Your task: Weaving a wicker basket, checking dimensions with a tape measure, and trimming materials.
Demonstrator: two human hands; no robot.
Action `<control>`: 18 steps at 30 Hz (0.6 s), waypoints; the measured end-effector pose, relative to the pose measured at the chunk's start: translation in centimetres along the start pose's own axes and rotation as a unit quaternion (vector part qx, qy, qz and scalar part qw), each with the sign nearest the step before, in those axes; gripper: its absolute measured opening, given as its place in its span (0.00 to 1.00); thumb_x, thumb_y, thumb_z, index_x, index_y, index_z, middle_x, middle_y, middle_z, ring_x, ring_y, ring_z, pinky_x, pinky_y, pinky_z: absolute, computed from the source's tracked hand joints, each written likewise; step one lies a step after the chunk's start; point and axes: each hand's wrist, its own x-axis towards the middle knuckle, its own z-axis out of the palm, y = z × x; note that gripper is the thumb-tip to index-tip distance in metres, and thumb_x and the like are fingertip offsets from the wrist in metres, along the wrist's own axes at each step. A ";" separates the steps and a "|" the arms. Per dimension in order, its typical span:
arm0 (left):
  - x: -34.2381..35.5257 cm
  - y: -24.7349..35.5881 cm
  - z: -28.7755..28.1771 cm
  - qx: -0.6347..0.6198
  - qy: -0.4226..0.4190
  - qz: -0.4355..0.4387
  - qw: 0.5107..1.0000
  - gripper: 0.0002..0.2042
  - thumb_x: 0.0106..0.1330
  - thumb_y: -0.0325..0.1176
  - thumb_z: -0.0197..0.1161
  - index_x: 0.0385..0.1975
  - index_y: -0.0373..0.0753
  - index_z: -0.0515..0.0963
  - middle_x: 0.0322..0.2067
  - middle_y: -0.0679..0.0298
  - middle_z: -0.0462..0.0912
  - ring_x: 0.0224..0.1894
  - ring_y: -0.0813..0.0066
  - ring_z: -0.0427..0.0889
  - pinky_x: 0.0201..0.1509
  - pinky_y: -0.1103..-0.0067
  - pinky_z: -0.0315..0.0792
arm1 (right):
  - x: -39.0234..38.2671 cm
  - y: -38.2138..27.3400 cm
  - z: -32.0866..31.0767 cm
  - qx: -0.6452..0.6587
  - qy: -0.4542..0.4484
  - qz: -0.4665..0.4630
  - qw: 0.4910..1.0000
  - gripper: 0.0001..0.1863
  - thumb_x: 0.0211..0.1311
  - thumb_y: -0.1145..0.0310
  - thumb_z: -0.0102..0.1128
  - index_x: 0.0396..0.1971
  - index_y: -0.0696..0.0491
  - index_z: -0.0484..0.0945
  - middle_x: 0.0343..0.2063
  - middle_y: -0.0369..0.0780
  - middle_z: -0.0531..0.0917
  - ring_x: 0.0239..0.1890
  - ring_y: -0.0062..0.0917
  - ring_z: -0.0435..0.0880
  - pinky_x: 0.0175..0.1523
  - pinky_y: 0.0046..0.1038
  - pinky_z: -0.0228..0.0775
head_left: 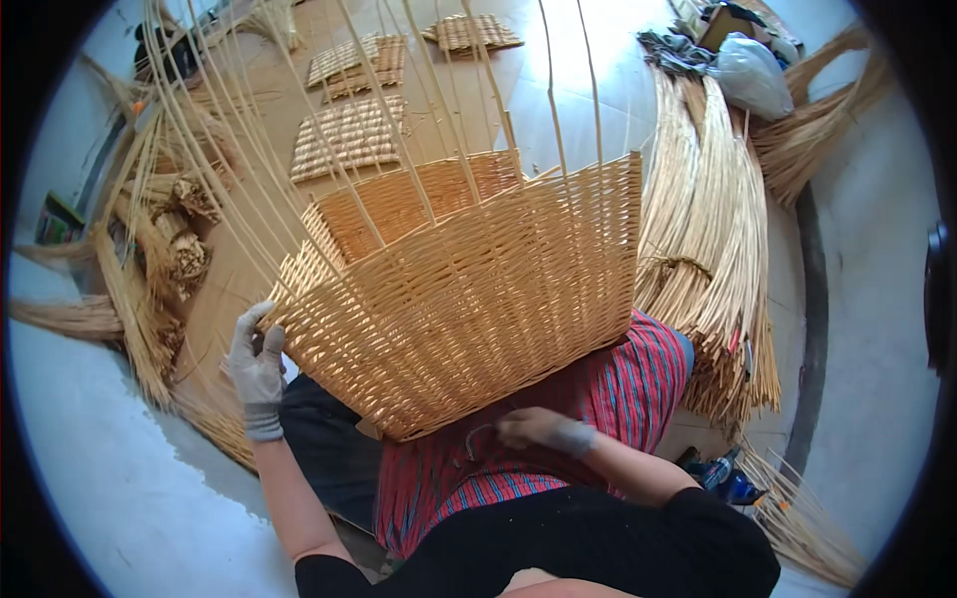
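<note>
The person's bare-fingered right hand (533, 431) is just above a striped red cloth (643, 374) on the lap; its grip is curled, but whether it holds anything cannot be told. Beyond it, a wicker basket (459, 309) sits tilted on the lap, long stakes (431, 85) rising from its rim. The gloved left hand (257, 364) has its grip closed on the basket's left corner. A cane bundle (713, 199) lies to the right; woven panels (344, 135) lie farther off on the floor (618, 100).

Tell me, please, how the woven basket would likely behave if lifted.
The woven basket is probably light for its size, having thin wicker walls around an open inside. Its stakes would likely sway, rising slender and tall above the rim.
</note>
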 end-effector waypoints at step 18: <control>1.4 0.6 0.2 0.024 -0.070 -0.049 0.996 0.17 0.65 0.42 0.70 0.46 0.42 0.75 0.17 0.75 0.71 0.13 0.89 0.65 0.14 0.85 0.58 | 10.1 3.1 1.4 0.464 -0.209 -0.201 0.837 0.27 0.66 0.62 0.64 0.61 0.53 0.69 0.61 0.40 0.74 0.65 0.35 0.71 0.72 0.34 0.61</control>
